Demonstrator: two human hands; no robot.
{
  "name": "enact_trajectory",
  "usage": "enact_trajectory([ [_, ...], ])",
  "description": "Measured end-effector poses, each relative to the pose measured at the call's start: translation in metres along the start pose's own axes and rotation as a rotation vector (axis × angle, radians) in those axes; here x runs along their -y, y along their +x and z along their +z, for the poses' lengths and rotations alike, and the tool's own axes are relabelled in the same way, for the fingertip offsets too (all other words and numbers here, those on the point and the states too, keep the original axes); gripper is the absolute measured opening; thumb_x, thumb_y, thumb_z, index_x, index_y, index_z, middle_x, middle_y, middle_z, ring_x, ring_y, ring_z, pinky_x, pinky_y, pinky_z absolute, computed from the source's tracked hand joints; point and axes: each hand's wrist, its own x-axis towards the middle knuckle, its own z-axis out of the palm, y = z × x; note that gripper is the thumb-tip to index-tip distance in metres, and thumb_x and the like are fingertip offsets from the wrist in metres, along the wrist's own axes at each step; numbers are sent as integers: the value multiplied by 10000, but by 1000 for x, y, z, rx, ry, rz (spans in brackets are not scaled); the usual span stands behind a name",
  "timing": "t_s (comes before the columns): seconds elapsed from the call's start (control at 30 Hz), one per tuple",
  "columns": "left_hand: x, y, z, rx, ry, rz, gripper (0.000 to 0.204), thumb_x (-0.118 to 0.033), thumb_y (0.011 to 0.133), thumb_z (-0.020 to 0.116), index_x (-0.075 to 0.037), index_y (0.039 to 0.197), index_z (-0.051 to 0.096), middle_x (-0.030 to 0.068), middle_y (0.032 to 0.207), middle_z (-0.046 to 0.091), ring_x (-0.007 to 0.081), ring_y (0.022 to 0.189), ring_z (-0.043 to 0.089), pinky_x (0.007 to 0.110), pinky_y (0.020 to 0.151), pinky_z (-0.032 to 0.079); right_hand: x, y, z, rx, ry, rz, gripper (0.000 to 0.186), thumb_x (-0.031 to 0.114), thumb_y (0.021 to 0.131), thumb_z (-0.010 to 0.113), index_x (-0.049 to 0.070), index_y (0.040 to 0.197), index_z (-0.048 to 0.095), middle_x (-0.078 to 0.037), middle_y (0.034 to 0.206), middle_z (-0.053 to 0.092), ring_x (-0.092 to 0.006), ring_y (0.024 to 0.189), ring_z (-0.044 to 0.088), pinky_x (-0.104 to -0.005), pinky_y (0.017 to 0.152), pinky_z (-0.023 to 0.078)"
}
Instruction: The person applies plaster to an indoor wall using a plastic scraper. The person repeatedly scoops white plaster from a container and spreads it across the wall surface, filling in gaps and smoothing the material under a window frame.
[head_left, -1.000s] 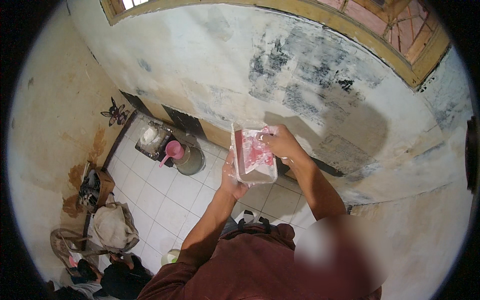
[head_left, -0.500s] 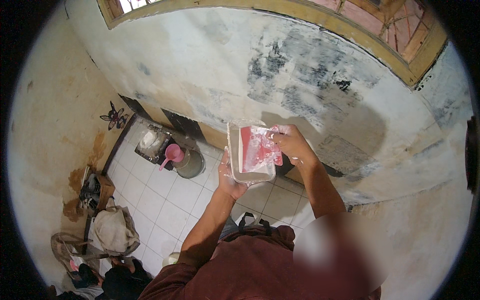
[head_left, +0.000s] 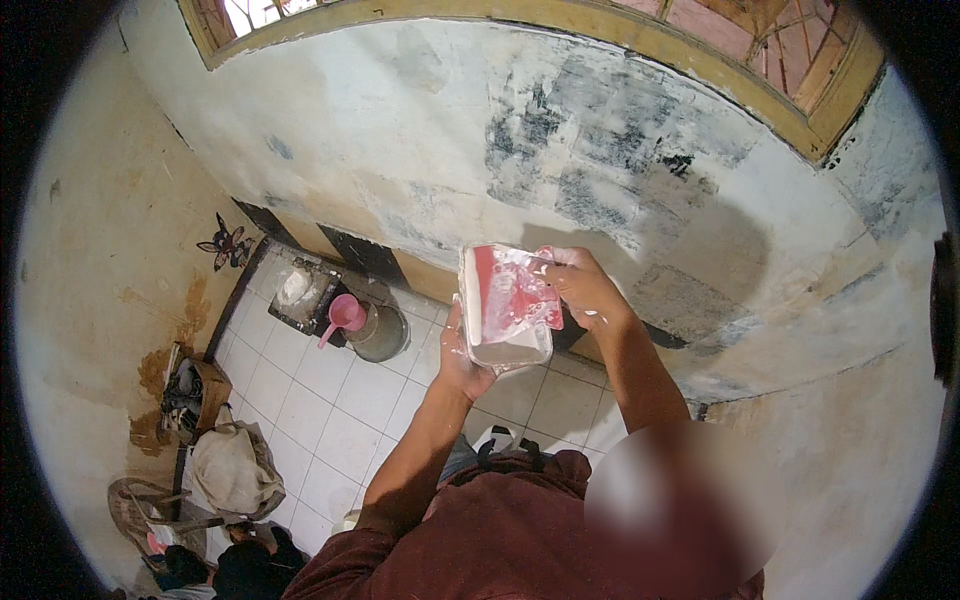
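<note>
My left hand [head_left: 462,362] cups a rectangular plastic tub [head_left: 512,352] from its left side and underneath, in front of my body. In my right hand [head_left: 588,285] is a flat red putty spreader [head_left: 500,300], gripped at its right edge. The spreader lies across the tub's opening and covers much of the inside. White paste smears its face, and a pale strip runs along its left edge. Spots of white paste cling to both hands. What the tub holds beneath the spreader is mostly hidden.
Ahead stands a wall [head_left: 600,130] with patchy white and dark grey areas, under a wooden window frame [head_left: 480,10]. On the tiled floor are a bucket [head_left: 380,335] with a pink dipper [head_left: 346,312] and a dark tray [head_left: 305,300] bearing white material. A cloth-draped chair [head_left: 235,470] stands left.
The red spreader has shifted left over the tub, its left edge now close to the tub's left rim. My left hand keeps its hold, and the view has tilted slightly.
</note>
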Motion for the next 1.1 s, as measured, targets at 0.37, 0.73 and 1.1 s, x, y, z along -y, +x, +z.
enact_trajectory([
  [0.37,6,11,-7,83,-56,-24,734,-654,952,305,-139,1468,388,140,1391,527,386,1194,576,613,932,500,-13,-34,-30,-179,461,-41,238,74,946,567,-4,1170,588,-62,1033,647,-161,911,636,-317,785,531],
  [0.73,19,24,10,138,-12,-50,728,-670,941,327,-167,1463,394,133,1392,528,388,1191,582,635,866,527,-40,-49,-69,-356,216,-251,253,119,922,604,40,1161,577,-58,1048,633,-164,929,637,-316,788,530],
  [1.1,18,12,3,150,-65,-82,718,-676,926,372,-193,1456,414,123,1403,521,401,1235,545,666,919,480,-2,-8,-133,-679,641,-545,233,145,906,612,73,1122,563,-40,1032,597,-179,914,564,-340,824,468],
])
